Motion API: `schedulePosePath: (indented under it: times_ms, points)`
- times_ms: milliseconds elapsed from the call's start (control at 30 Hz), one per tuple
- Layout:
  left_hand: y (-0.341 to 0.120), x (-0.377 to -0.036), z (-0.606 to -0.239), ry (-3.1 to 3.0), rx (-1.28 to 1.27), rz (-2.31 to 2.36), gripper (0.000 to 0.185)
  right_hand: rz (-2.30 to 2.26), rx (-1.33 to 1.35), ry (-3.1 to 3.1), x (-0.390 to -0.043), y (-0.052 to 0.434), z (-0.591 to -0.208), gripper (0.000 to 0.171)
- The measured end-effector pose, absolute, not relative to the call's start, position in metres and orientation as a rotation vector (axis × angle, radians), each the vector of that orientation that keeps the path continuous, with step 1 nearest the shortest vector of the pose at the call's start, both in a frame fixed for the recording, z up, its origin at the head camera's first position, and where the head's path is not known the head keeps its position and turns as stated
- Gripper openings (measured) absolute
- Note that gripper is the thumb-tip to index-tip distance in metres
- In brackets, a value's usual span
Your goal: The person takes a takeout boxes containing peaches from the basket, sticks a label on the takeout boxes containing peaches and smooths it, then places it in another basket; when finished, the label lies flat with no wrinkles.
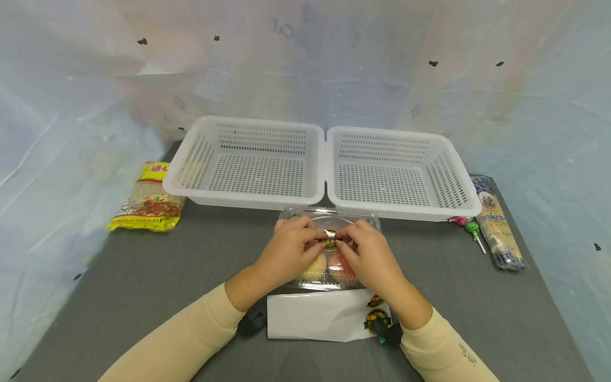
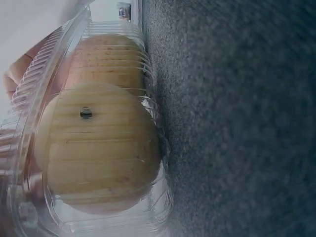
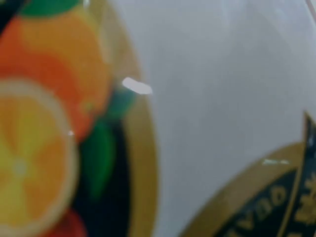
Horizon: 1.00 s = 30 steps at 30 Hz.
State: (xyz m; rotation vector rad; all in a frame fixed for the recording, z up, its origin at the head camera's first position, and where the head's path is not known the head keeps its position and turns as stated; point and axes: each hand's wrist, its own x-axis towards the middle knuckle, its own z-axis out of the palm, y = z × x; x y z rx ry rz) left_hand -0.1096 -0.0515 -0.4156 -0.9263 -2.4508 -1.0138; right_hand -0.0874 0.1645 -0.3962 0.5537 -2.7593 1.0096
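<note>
Both hands meet over a clear plastic clamshell box on the grey desk. The left hand and right hand each curl their fingers onto a round gold-and-black sticker on the lid, apparently pinching it, though the exact grip is hard to make out. Under the fingers, inside the box, sit pale round fruits (seen close through the ribbed plastic). Just behind the wrists lies a white printed sheet. Beyond the fingers stand two white baskets side by side. A yellow noodle packet lies well left of them.
</note>
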Motion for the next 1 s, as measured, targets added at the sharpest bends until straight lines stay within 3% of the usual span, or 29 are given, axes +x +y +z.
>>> schedulePosePath:
  times_ms: [200, 367, 667, 867, 1000]
  points:
    - [-0.054, -0.109, -0.414, -2.451, -0.946, -0.957, 0.009, 0.805, 0.771, -2.706, -0.089, 0.17, -0.395, 0.009]
    - [-0.056, -0.107, -0.409, -2.451, -1.009, -0.805, 0.012, 0.582, 1.074, -2.625, -0.091, 0.178, -0.391, 0.025]
    - [-0.067, -0.099, -0.4, -2.542, -1.176, -0.478, 0.025, 0.468, 1.097, -2.823, -0.085, 0.184, -0.381, 0.043]
    - [-0.082, -0.101, -0.397, -2.671, -1.358, -0.495, 0.044, 0.498, 1.078, -2.905, -0.085, 0.188, -0.38, 0.046]
    - [-0.092, -0.105, -0.398, -2.725, -1.46, -0.467, 0.066, 0.608, 1.118, -2.936, -0.085, 0.197, -0.384, 0.046]
